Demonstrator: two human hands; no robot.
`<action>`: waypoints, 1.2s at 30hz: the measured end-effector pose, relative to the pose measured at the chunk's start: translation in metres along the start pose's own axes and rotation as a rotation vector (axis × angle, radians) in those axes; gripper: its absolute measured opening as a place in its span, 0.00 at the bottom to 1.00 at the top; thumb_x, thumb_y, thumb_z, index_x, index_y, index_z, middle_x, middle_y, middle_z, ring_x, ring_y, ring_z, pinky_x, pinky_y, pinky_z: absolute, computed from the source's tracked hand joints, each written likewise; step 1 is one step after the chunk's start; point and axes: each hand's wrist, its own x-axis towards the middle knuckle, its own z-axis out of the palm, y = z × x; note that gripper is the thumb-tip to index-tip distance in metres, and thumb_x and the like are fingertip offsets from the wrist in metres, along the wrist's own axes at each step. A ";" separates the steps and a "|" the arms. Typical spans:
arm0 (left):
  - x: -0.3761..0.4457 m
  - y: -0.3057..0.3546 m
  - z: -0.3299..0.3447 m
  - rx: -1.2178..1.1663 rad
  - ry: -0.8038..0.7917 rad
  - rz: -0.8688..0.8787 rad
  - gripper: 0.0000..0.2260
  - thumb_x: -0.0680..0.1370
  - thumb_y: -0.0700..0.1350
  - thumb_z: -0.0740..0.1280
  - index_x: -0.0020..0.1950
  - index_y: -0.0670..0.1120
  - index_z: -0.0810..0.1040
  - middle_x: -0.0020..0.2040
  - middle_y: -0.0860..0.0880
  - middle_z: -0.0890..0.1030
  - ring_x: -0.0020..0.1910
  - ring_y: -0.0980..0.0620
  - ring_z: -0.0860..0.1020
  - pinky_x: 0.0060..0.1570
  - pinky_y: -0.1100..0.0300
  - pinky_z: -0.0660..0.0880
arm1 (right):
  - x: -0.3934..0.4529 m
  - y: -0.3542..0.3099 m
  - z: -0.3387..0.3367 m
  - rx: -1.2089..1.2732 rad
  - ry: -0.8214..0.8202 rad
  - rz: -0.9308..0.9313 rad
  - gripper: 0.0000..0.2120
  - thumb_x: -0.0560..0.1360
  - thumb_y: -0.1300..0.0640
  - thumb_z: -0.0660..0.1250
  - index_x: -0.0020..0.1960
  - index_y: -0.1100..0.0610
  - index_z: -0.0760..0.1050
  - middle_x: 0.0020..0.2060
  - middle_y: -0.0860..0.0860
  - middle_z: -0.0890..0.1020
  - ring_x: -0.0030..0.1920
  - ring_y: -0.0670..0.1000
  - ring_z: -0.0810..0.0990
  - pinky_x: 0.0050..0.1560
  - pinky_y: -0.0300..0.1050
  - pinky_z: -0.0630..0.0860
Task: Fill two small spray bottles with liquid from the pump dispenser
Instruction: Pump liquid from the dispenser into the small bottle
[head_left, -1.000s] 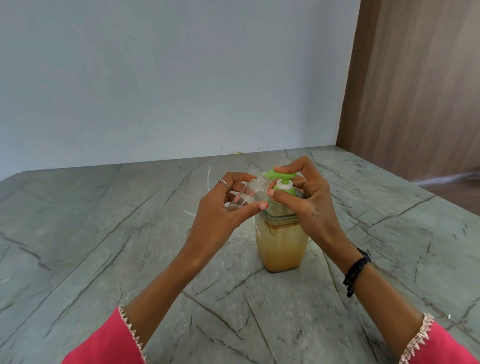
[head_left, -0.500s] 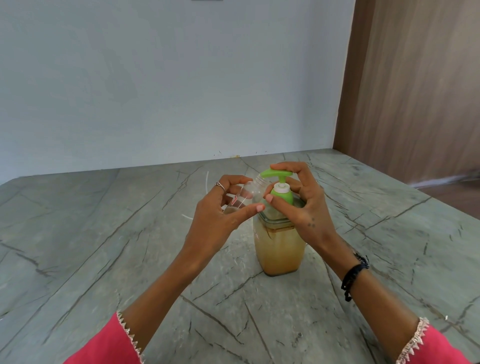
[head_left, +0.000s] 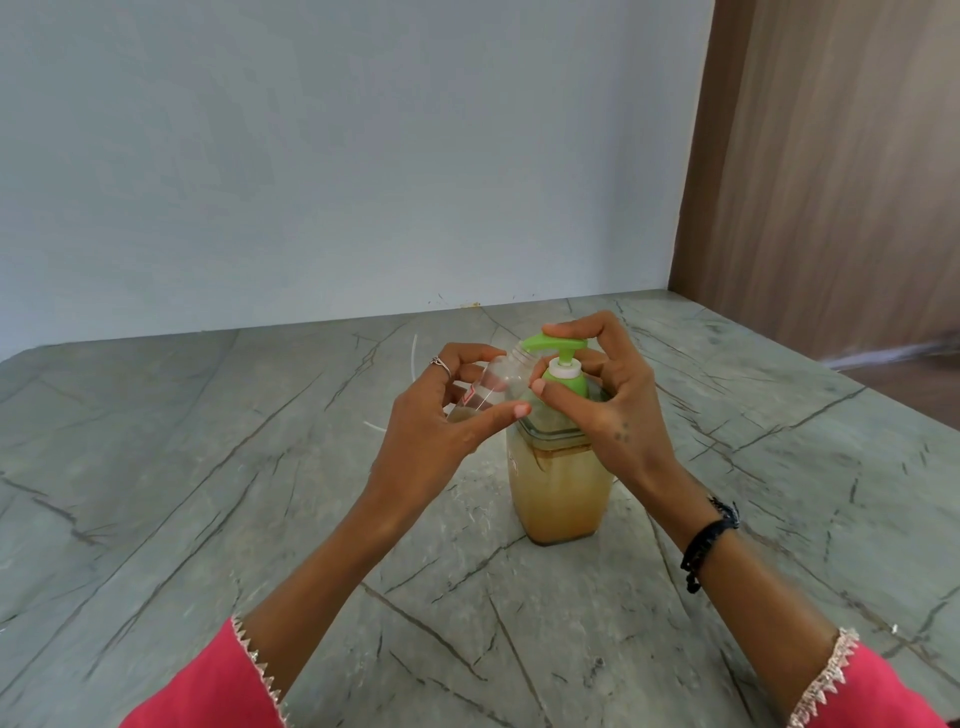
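A clear pump dispenser with brownish-yellow liquid and a green pump head stands on the grey stone counter. My left hand holds a small clear spray bottle without its cap, tilted so its open neck sits right under the green spout. A little liquid lies in the bottle's low end. My right hand grips the pump, fingers curled over the green head and thumb against the green collar. A second spray bottle is not in sight.
Thin white tubes lie on the counter just behind my left hand. A pale wall closes the back and a wooden panel rises at the right. The counter's right edge drops to a floor.
The green pump head has risen from its pressed-down position. Both hands keep their hold, and the view has shifted slightly.
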 end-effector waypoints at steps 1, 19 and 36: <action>0.000 0.000 -0.001 0.003 0.003 0.002 0.19 0.63 0.55 0.71 0.51 0.59 0.73 0.45 0.58 0.79 0.44 0.55 0.80 0.39 0.61 0.80 | -0.001 0.000 0.000 -0.008 -0.010 -0.004 0.18 0.71 0.69 0.70 0.52 0.50 0.72 0.42 0.43 0.85 0.43 0.46 0.85 0.42 0.38 0.80; 0.002 0.002 -0.002 0.005 0.020 0.029 0.19 0.63 0.55 0.70 0.52 0.58 0.72 0.47 0.58 0.79 0.46 0.55 0.80 0.40 0.66 0.79 | 0.002 0.002 -0.001 -0.040 0.005 -0.005 0.18 0.70 0.66 0.71 0.52 0.47 0.72 0.39 0.52 0.85 0.42 0.50 0.85 0.45 0.44 0.81; 0.000 0.000 0.000 -0.008 0.013 0.026 0.18 0.62 0.55 0.71 0.51 0.59 0.74 0.45 0.56 0.80 0.44 0.57 0.80 0.42 0.64 0.79 | 0.002 -0.002 -0.002 -0.009 -0.015 0.006 0.18 0.71 0.69 0.71 0.49 0.49 0.72 0.41 0.45 0.84 0.44 0.47 0.85 0.42 0.39 0.80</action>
